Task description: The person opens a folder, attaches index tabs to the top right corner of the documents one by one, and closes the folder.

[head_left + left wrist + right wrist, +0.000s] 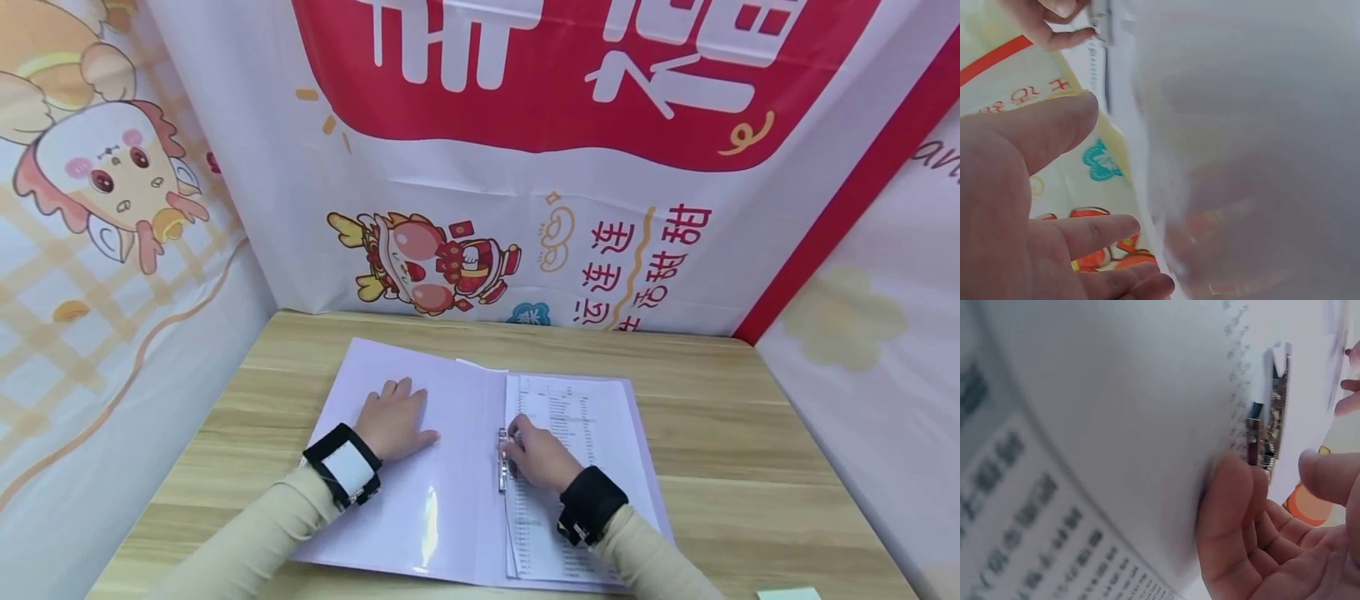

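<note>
A lilac folder (457, 500) lies spread out on the wooden table. Printed sheets (622, 467) rest on its right side, beside a metal clip (503, 483) near the spine. My left hand (393, 421) rests on the bare left cover with its fingers spread; its thumb and fingers show in the left wrist view. At the clip, my right hand (543, 454) has its thumb and curled fingers over the metal. Up close in the right wrist view, fingertips touch the end of the clip (1266, 425), the thumb is apart from them, and a sheet (1116, 425) slopes alongside.
The wooden table (720, 433) extends on both sides of the folder. A pale green piece (789, 594) lies at the front right edge. Printed cloth hangings (480, 183) stand behind the table and at both sides.
</note>
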A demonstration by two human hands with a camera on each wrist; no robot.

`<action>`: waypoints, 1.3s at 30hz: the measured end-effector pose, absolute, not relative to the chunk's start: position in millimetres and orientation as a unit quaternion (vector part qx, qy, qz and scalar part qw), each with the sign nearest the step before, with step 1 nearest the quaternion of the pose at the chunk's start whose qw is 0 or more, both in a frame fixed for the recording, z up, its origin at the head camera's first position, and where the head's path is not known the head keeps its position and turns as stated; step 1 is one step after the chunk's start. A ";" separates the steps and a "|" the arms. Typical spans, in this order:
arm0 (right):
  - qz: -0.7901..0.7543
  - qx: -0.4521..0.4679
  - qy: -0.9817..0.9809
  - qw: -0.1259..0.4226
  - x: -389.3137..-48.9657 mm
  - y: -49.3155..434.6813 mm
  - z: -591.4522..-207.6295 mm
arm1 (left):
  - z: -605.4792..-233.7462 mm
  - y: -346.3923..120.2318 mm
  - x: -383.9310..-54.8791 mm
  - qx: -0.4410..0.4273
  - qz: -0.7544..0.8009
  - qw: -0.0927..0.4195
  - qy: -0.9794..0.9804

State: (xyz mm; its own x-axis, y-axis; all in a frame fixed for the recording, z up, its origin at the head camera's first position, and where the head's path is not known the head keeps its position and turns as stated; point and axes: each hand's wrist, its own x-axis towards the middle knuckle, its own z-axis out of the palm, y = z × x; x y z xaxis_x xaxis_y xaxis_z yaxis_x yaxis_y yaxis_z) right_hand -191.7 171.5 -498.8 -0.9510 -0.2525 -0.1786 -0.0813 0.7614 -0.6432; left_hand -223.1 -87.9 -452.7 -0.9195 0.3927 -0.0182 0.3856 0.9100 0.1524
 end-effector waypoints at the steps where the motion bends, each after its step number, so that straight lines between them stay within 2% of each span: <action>1: -0.335 -0.094 0.930 0.123 -191.5 172.1 -497.3 | -450.4 -84.3 -222.5 0.201 0.076 0.024 0.976; 7: -0.338 -0.104 0.932 0.080 -184.0 185.5 -484.4 | -436.2 -54.1 -216.0 0.224 0.104 0.039 0.968; 12: -0.345 -0.090 0.932 0.058 -168.7 216.0 -471.5 | -428.7 -22.0 -199.0 0.259 0.132 0.060 0.955; 17: -0.347 -0.044 0.934 0.069 -150.0 249.4 -459.1 | -432.4 4.4 -169.8 0.292 0.140 0.100 0.941; 23: -0.318 -0.010 0.943 0.100 -126.7 294.9 -448.3 | -456.9 29.1 -143.3 0.350 0.131 0.133 0.918; 28: -0.278 -0.068 0.956 0.067 -102.0 345.0 -445.6 | -480.8 40.9 -129.7 0.410 0.109 0.131 0.896; 33: -0.270 -0.170 0.948 -0.014 -72.4 406.6 -458.5 | -494.0 43.4 -117.6 0.464 0.076 0.109 0.876; 35: -0.266 -0.182 0.947 -0.011 -62.5 432.5 -463.4 | -496.0 42.9 -115.5 0.470 0.072 0.106 0.873; 39: -0.271 -0.172 0.946 0.052 -43.9 483.3 -475.3 | -497.8 43.5 -115.4 0.470 0.074 0.109 0.873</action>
State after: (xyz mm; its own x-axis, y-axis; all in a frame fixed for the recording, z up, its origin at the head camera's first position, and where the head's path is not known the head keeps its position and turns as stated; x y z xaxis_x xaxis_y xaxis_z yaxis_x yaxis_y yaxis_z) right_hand -43.9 483.3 -475.3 -0.9356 -0.3531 -0.0053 -0.2969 0.7946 -0.5295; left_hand -115.4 43.5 -497.8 -0.5338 0.8370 -0.1209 0.8049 0.5467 0.2308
